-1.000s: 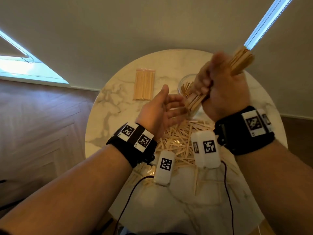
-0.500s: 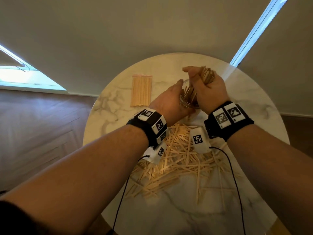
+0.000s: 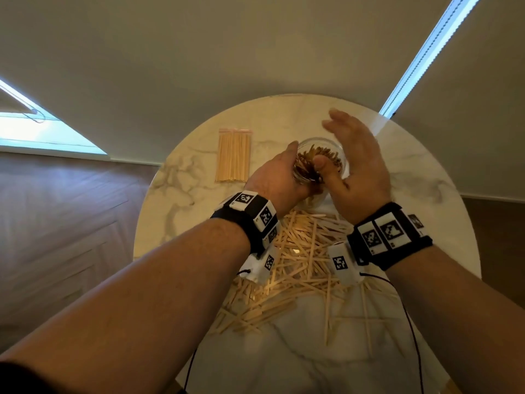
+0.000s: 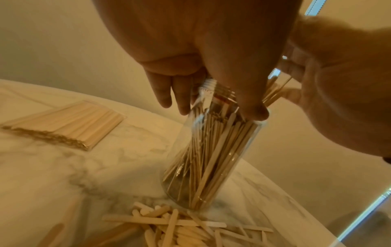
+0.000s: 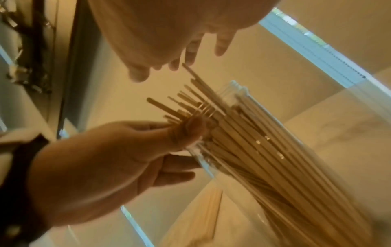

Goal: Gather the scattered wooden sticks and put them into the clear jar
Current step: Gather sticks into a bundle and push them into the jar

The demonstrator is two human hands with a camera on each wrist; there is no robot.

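Note:
The clear jar [image 3: 338,150] stands at the middle back of the round marble table [image 3: 289,356], packed with upright wooden sticks [image 3: 311,157]. My left hand [image 3: 272,180] grips the jar near its rim from the left, thumb [image 5: 188,130] on the edge and fingers [image 4: 167,93] on the far side. My right hand [image 3: 358,166] hovers just right of the mouth, open, fingers [image 5: 190,51] spread and holding nothing. In the left wrist view the jar [image 4: 211,158] leans slightly. A loose pile of scattered sticks [image 3: 298,265] lies on the table between my wrists.
A neat wrapped bundle of sticks [image 3: 233,155] lies flat to the left of the jar. Black cables [image 3: 412,322] trail from the wrist cameras over the near table. A few single sticks [image 3: 328,311] stray toward the front right.
My right hand brought a fistful of sticks down into the jar and let go; it is now open. My left hand went from open beside the jar to gripping it.

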